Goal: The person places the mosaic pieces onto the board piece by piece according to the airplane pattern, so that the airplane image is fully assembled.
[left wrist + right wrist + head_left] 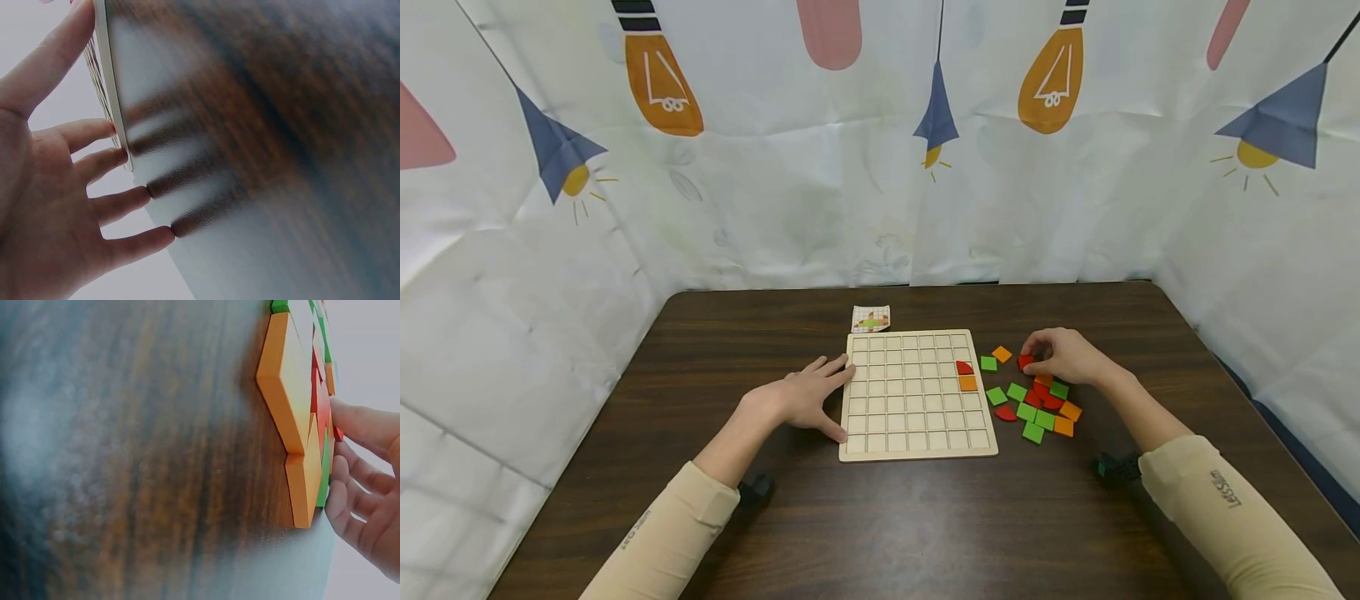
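A pale wooden grid board [917, 417] lies flat on the table. My left hand [808, 396] rests at the board's left edge, fingers spread and fairly straight, thumb and fingertips touching its rim. In the left wrist view, that hand [62, 187] has some fingertips on the table. My right hand [1063, 357] pinches a red tile [1026, 362] between thumb and fingers, at the far side of a loose pile of tiles. On the board's right side, a red curved-edge tile [964, 367] sits directly above an orange square tile [967, 383].
Several loose tiles lie right of the board: green squares [1033, 432], orange squares [1063, 426] and red curved-edge pieces [1005, 412]. A small pattern card [871, 319] lies behind the board's far left corner. The dark wooden table [880, 525] ends at a printed curtain [790, 200].
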`<state>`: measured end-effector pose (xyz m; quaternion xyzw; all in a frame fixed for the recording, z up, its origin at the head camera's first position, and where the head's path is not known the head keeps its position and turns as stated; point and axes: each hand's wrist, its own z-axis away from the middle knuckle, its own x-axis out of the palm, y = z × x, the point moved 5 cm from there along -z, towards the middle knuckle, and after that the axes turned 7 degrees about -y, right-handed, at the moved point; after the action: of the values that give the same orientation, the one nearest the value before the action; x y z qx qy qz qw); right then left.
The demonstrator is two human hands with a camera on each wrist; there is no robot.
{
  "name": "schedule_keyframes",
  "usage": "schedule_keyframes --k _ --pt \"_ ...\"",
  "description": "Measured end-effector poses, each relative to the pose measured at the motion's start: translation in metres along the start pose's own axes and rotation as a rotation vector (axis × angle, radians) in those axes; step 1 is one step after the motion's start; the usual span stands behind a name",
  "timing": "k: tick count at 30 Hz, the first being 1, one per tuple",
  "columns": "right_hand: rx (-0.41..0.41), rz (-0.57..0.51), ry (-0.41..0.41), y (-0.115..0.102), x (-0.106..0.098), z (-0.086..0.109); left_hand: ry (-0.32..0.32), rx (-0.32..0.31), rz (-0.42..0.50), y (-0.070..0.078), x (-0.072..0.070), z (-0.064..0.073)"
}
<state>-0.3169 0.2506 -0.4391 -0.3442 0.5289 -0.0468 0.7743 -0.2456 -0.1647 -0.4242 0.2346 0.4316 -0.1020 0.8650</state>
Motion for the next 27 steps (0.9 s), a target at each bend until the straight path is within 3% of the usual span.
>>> schedule_keyframes --k 27 --pt "-0.075 -0.046 -0.034 -0.0024 0.0055 -0.0059 0.009 0.014 0.003 -0.0019 0.0011 -0.0011"
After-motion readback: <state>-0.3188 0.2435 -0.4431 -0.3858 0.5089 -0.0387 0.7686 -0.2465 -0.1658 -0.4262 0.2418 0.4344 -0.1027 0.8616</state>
